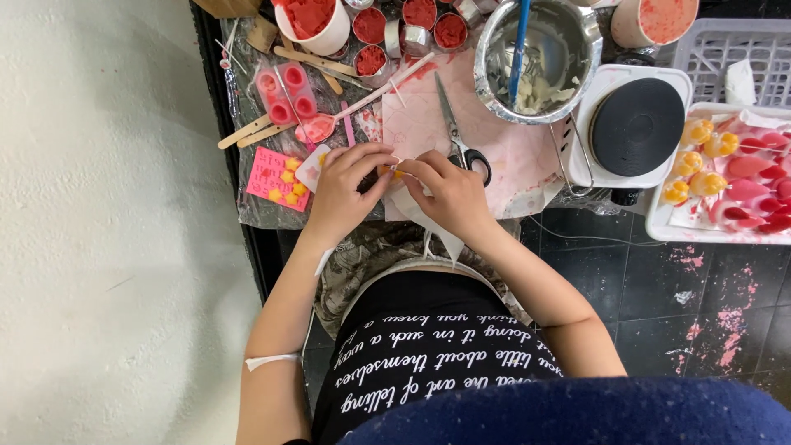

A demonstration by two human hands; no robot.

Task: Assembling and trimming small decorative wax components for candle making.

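We hold a small yellow piece (394, 171) between both hands, just above the near edge of the pink sheet (494, 156). It looks like a tiny wax shape, so we judge it light, a little soft and easy to dent or crumble; a thin white strand, perhaps a wick, seems to run from it, though it is too small to tell. We would take it by its sides with the fingertips only, and press gently.

Our left hand (346, 194) is closed in a pinch, thumb and forefinger meeting at the piece. Our right hand (449, 194) is curled shut too, its fingertips touching the same piece from the other side.

Just beyond the right hand lie scissors (457, 136). To the left sits a pink mould (276, 177) with more yellow pieces in it. Further off stand a steel pot (540, 62), a hotplate (636, 125) and a white tray (659, 222) of yellow and pink shapes.
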